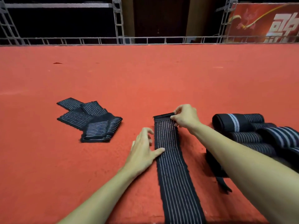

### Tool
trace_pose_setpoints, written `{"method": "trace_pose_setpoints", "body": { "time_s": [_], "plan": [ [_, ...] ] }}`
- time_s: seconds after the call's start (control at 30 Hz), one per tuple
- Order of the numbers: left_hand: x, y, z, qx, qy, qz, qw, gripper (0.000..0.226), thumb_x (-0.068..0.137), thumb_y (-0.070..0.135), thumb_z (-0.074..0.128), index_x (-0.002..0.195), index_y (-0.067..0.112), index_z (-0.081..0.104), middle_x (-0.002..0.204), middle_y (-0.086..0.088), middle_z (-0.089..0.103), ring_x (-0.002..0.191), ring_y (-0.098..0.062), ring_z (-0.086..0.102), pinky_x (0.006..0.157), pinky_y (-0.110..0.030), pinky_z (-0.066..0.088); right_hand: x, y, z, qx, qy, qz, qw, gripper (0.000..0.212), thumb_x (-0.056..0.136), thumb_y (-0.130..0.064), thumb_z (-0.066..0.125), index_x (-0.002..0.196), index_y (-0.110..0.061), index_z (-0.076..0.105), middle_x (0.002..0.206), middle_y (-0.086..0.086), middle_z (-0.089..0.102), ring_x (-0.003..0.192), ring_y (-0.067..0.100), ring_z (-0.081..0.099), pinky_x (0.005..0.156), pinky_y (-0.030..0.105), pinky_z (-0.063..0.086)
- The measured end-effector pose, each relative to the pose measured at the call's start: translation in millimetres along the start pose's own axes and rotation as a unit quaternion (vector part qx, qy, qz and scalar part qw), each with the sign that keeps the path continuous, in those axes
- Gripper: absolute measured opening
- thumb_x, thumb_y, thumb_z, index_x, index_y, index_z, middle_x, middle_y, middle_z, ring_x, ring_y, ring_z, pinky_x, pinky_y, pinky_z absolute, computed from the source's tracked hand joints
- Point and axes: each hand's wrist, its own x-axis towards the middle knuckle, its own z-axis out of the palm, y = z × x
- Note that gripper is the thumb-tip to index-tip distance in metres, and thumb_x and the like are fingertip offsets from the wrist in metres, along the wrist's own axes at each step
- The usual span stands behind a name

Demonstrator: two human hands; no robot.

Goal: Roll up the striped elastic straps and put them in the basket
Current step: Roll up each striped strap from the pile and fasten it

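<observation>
At bottom centre, a long black strap (173,167) with thin pale stripes, laid flat on red carpet (145,75) and running up toward mid-frame. Just left of it, the left hand (144,151), open and fingers spread, thumb tip touching the strap's left edge as if to steady it. At the strap's far end, right of centre, the right hand (186,118), closed in a pinch on a short flap turned back over the strap. Seemingly the very start of rolling this one: first fold begun, no coil yet. Next, probably: tuck that fold tight, then roll back toward the bottom of the frame, edges kept square, tension even against the stretch. At the right edge, a heap of rolled straps (252,131). Left of centre, a pile of flat folded straps (90,122), untouched. No basket to be made out. Along the top, metal trusses (118,21) and a red banner (267,21).
</observation>
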Motion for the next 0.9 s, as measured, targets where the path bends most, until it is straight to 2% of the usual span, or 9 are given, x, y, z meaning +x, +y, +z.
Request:
{"method": "trace_pose_setpoints", "body": {
  "time_s": [0.1, 0.23, 0.33, 0.43, 0.53, 0.63, 0.73, 0.8, 0.9],
  "plan": [
    [-1, 0, 0, 0.1, -0.013, 0.036, 0.994, 0.024, 0.087, 0.046, 0.06, 0.104, 0.031, 0.055, 0.098, 0.013, 0.042, 0.098, -0.007, 0.043, 0.091, -0.03, 0.035, 3, 9, 13, -0.019, -0.015, 0.039, 0.999, 0.016, 0.079, -0.006, 0.072, 0.074, -0.016, 0.061, 0.078, 0.016, 0.072, 0.069, 0.024, 0.071, 0.075, 0.036, 0.059],
    [-4, 5, 0, 0.157, -0.024, 0.041, 0.986, 0.029, 0.096, 0.042, 0.044, 0.119, 0.029, 0.057, 0.108, 0.011, 0.044, 0.106, -0.009, 0.038, 0.096, -0.029, 0.031, -4, 14, 22, -0.076, -0.02, 0.044, 0.996, 0.016, 0.079, -0.004, 0.061, 0.095, -0.006, 0.067, 0.093, 0.019, 0.072, 0.093, 0.027, 0.069, 0.083, 0.033, 0.054],
    [-5, 3, -13, 0.163, -0.098, 0.057, 0.98, 0.038, 0.097, 0.04, 0.042, 0.132, 0.029, 0.052, 0.12, 0.009, 0.044, 0.113, -0.01, 0.037, 0.1, -0.029, 0.029, -13, 6, 20, -0.097, -0.029, -0.004, 0.995, 0.04, 0.082, -0.007, 0.057, 0.121, -0.005, 0.055, 0.119, 0.018, 0.061, 0.115, 0.032, 0.055, 0.091, 0.033, 0.046],
    [-7, -14, -42, 0.11, -0.136, 0.083, 0.981, 0.029, 0.094, 0.029, 0.051, 0.12, 0.028, 0.062, 0.117, 0.008, 0.051, 0.113, -0.008, 0.046, 0.103, -0.028, 0.034, -23, -5, 23, -0.125, -0.06, -0.093, 0.986, 0.04, 0.082, -0.008, 0.057, 0.123, -0.009, 0.054, 0.123, 0.015, 0.055, 0.118, 0.03, 0.051, 0.095, 0.031, 0.039],
    [-12, -44, -83, 0.086, -0.047, 0.061, 0.993, 0.021, 0.086, 0.016, 0.057, 0.093, 0.031, 0.069, 0.098, 0.012, 0.058, 0.093, -0.001, 0.055, 0.088, -0.024, 0.043, -35, -17, 38, -0.129, -0.097, -0.163, 0.973, 0.033, 0.083, -0.01, 0.058, 0.117, -0.01, 0.059, 0.116, 0.011, 0.06, 0.112, 0.026, 0.055, 0.093, 0.028, 0.037],
    [-16, -78, -123, 0.099, 0.049, -0.002, 0.994, 0.03, 0.081, 0.007, 0.057, 0.078, 0.036, 0.064, 0.085, 0.011, 0.059, 0.08, -0.002, 0.055, 0.077, -0.02, 0.041, -40, -33, 63, -0.125, -0.122, -0.212, 0.961, 0.026, 0.085, -0.014, 0.06, 0.111, -0.014, 0.062, 0.111, 0.007, 0.063, 0.104, 0.023, 0.059, 0.088, 0.025, 0.037],
    [-18, -110, -149, 0.052, 0.173, -0.128, 0.975, 0.031, 0.079, -0.004, 0.056, 0.078, 0.026, 0.065, 0.083, 0.008, 0.06, 0.076, -0.007, 0.055, 0.068, -0.014, 0.036, -39, -55, 92, -0.116, -0.127, -0.26, 0.95, 0.019, 0.087, -0.015, 0.057, 0.105, -0.017, 0.065, 0.103, 0.003, 0.065, 0.095, 0.018, 0.059, 0.08, 0.021, 0.035],
    [-16, -121, -156, -0.03, 0.261, -0.225, 0.938, 0.028, 0.082, -0.002, 0.052, 0.079, 0.023, 0.064, 0.082, 0.003, 0.065, 0.08, -0.019, 0.061, 0.068, -0.023, 0.038, -38, -71, 111, -0.1, -0.125, -0.295, 0.942, 0.018, 0.086, -0.012, 0.057, 0.101, -0.017, 0.066, 0.098, 0.002, 0.066, 0.091, 0.018, 0.059, 0.083, 0.025, 0.04],
    [-11, -122, -155, -0.063, 0.29, -0.263, 0.918, 0.024, 0.086, 0.003, 0.049, 0.087, 0.019, 0.067, 0.082, 0.001, 0.066, 0.082, -0.022, 0.061, 0.068, -0.026, 0.038, -34, -95, 139, -0.1, -0.129, -0.33, 0.93, 0.022, 0.085, -0.011, 0.056, 0.104, -0.016, 0.067, 0.1, 0.004, 0.067, 0.097, 0.021, 0.058, 0.088, 0.031, 0.042]
  ]
}}
